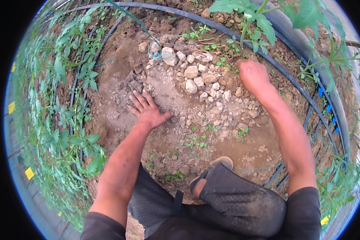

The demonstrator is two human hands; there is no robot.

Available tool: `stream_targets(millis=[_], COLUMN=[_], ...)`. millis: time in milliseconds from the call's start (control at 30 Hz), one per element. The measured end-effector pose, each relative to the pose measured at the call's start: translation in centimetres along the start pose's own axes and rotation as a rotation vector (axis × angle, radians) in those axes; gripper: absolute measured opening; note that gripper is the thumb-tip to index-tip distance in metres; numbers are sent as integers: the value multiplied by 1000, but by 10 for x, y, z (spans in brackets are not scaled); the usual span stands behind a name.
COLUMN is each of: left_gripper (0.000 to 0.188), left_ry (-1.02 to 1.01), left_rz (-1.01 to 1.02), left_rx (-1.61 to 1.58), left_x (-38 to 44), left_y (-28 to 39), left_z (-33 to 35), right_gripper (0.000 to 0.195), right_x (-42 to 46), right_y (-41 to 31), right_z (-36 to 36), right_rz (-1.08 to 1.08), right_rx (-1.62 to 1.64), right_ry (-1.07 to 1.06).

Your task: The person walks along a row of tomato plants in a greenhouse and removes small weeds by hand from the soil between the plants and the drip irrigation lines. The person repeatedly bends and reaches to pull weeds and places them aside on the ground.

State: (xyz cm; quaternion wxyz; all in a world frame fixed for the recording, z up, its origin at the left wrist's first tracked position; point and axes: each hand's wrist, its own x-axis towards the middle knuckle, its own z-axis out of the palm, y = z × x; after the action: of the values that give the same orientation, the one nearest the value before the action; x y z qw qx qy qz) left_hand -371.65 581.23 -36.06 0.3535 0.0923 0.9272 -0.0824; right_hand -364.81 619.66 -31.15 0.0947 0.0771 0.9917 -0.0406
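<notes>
My left hand rests palm down on the dusty soil, its fingers spread and nothing in its grasp. To the right, my right hand is curled, low over the ground beside small green weeds; whether its fingers hold something is hidden. Between and above the hands lies a pile of pale stones. A green cord comes down at the top and ends near a loop of thin blue string by the largest stone.
A black irrigation hose curves across the top and down the right side. A tomato plant stands beyond my right hand, with a thick grey pipe behind it. Dense tomato plants line the left. My sandalled foot is on the soil below.
</notes>
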Motion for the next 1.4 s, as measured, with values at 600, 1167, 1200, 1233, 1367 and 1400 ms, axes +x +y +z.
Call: stream_targets(millis=[600,1167,1200,1233,1367,1400], left_gripper=[138,134,133,133,133,133], left_ry=[-104,244,243,253,270,270], left_rz=[178,383,388,386,387,387], left_rx=[146,349,342,347,340,331], left_x=[-23,12,12,13,15,15], left_y=[-24,-122,-123,-123,-119,-118], left_z=[-43,-44,-42,-42,-41,-42], right_gripper=[26,47,37,35,27,25], right_x=[52,167,164,166,179,179], right_y=[-30,-98,-102,-101,-89,-91], right_z=[-17,15,6,11,17,15], right_rz=[238,295,273,236,131,101], right_rx=[704,249,260,235,227,257], right_ry=[-151,80,35,41,16,13])
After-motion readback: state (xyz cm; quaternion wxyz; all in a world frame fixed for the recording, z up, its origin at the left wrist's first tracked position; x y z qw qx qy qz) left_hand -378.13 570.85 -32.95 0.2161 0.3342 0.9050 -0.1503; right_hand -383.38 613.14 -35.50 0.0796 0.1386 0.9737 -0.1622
